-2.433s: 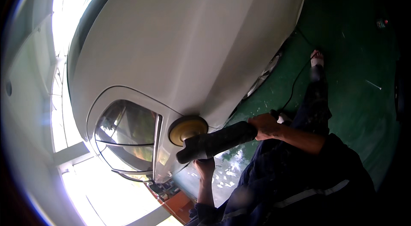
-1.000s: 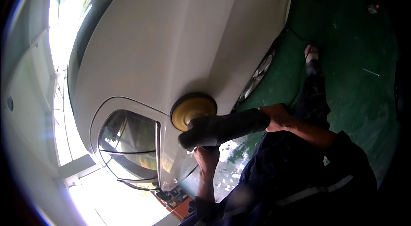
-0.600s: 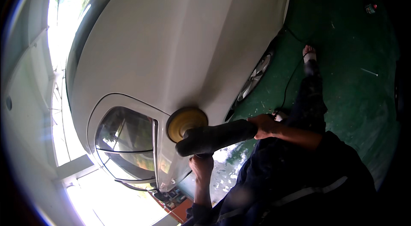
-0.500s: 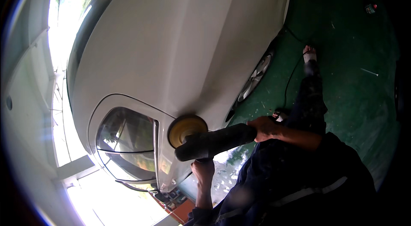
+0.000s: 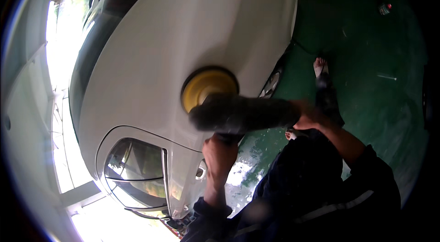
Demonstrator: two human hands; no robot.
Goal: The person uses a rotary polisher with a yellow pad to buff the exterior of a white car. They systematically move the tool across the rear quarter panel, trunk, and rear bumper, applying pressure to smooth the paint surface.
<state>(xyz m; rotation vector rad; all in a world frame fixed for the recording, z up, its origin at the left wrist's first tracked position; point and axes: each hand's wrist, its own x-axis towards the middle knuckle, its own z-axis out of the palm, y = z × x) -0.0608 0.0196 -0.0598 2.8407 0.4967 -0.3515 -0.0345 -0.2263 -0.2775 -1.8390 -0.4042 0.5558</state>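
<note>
Both of my hands hold a black car polisher (image 5: pixel 245 113) crosswise in front of me. My left hand (image 5: pixel 221 156) is closed round its side handle, below the polisher's head. At the rear end of the body, my right hand (image 5: pixel 308 114) wraps round the grip, somewhat blurred. The round yellow polishing pad (image 5: pixel 201 87) faces the white car (image 5: pixel 151 72), over the rear side panel ahead of the door window. I cannot tell whether the pad touches the paint or hovers just off it.
A side window (image 5: pixel 137 162) lies to the left, a wheel (image 5: pixel 271 84) at the car's lower edge. A dark cord (image 5: pixel 303 48) runs over the green floor (image 5: pixel 366 104) near my foot (image 5: pixel 321 65). Farther right are a small bottle (image 5: pixel 385 9) and a thin pale stick (image 5: pixel 387 77).
Both hands and the polisher have moved farther up the panel, away from the window, and slightly right. The pad looks larger, and the polisher is now nearly level across the view.
</note>
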